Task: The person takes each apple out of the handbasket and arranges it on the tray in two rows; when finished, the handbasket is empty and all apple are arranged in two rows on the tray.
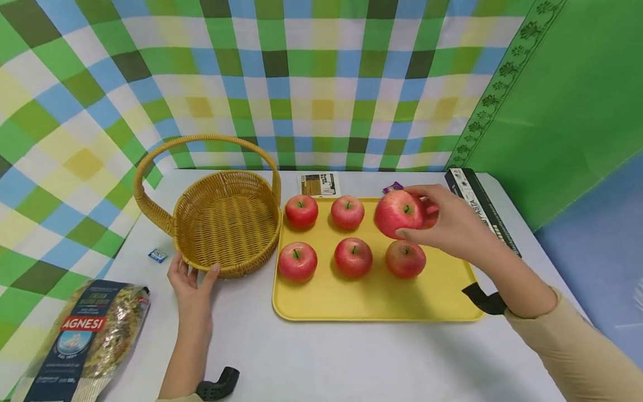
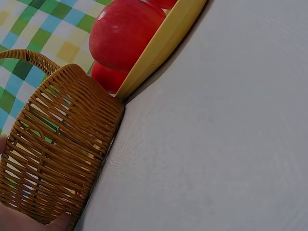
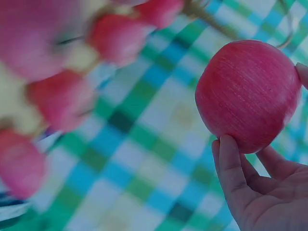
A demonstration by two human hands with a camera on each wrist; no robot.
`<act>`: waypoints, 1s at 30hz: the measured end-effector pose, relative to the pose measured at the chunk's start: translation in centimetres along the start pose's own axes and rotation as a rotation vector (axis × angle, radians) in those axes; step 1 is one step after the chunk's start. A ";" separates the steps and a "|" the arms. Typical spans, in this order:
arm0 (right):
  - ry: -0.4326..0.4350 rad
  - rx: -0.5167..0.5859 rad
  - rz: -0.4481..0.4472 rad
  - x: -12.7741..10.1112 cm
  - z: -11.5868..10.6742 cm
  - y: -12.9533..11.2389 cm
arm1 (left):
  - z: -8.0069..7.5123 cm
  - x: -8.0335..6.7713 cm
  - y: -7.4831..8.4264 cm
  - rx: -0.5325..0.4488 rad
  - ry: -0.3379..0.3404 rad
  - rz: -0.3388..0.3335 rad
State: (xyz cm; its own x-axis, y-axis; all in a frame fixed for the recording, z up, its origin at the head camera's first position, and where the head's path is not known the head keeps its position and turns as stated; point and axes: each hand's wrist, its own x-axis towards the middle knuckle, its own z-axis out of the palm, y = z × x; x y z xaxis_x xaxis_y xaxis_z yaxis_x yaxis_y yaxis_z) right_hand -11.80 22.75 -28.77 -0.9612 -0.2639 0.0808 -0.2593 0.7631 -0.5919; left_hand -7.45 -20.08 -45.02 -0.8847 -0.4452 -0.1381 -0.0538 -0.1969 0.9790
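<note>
Up over the right half of the yellow tray (image 1: 326,301), my right hand (image 1: 447,223) pinches a red apple (image 1: 400,215) between thumb and fingers. The right wrist view shows fingertips against the side of this apple (image 3: 248,96). Several more apples (image 1: 353,257) sit on the tray in two rows, one partly hidden behind the raised one. To the left stands a round wicker basket (image 1: 226,229) with a tall handle and nothing inside. My left hand (image 1: 193,285) holds its near side, thumb and fingers spread at the wall (image 2: 62,139).
A pasta bag (image 1: 82,340) lies at the front left, with a small blue packet (image 1: 158,255) behind it. Beyond the tray are a printed card (image 1: 318,184) and a purple wrapper (image 1: 393,187). A long black-and-white pasta box (image 1: 482,206) lies along the right side.
</note>
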 end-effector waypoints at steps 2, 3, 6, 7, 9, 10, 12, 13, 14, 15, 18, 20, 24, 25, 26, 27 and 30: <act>0.011 -0.033 0.060 -0.8 -0.3 1.9 | -0.3 0.0 0.2 -0.003 0.013 0.006; 0.015 -0.046 0.085 -1.0 -0.3 2.8 | -0.4 0.0 0.2 -0.008 0.019 0.009; 0.018 -0.088 0.157 -1.7 -0.2 5.5 | -0.8 -0.1 0.3 -0.018 0.033 0.009; 0.019 -0.093 0.178 -2.0 -0.1 6.3 | -0.8 -0.2 0.3 -0.023 0.035 0.011; 0.022 -0.104 0.206 -2.3 0.2 7.9 | -1.0 -0.2 0.3 -0.028 0.041 0.011; 0.022 -0.105 0.219 -2.5 0.4 8.6 | -1.1 -0.3 0.2 -0.031 0.044 0.011; 0.016 -0.096 0.241 -2.9 0.9 9.8 | -1.2 -0.3 0.2 -0.031 0.050 0.012; 0.013 -0.098 0.248 -3.1 1.1 10.4 | -1.3 -0.3 0.2 -0.030 0.054 0.011; 0.007 -0.097 0.254 -3.2 1.4 10.8 | -1.4 -0.3 0.2 -0.026 0.060 0.007; 0.001 -0.094 0.254 -3.3 1.7 11.3 | -1.4 -0.3 0.2 -0.025 0.064 0.005; -0.024 -0.103 0.265 -3.6 2.5 12.2 | -1.6 -0.4 0.2 -0.024 0.070 0.008; -0.040 -0.107 0.275 -3.7 3.0 12.6 | -1.7 -0.5 0.1 -0.024 0.071 0.014; -0.065 -0.120 0.297 -3.7 3.6 13.2 | -2.0 -0.7 0.0 -0.024 0.073 0.025; -0.069 -0.121 0.301 -3.6 3.7 13.3 | -2.0 -0.7 0.0 -0.023 0.074 0.028; -0.070 -0.123 0.306 -3.6 3.8 13.4 | -2.0 -0.7 0.0 -0.022 0.075 0.030; -0.071 -0.126 0.309 -3.5 3.8 13.4 | -2.0 -0.7 0.0 -0.020 0.078 0.030; -0.073 -0.133 0.316 -3.3 3.8 13.5 | -2.0 -0.8 0.0 -0.012 0.084 0.031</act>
State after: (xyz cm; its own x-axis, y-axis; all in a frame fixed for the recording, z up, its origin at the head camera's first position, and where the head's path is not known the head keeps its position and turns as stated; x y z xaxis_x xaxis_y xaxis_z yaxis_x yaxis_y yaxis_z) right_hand -11.80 31.70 -40.09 -0.9878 -0.0404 -0.1504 0.0352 0.8830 -0.4681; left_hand -5.81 -21.50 -45.20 -0.8440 -0.5228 -0.1200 -0.0204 -0.1922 0.9811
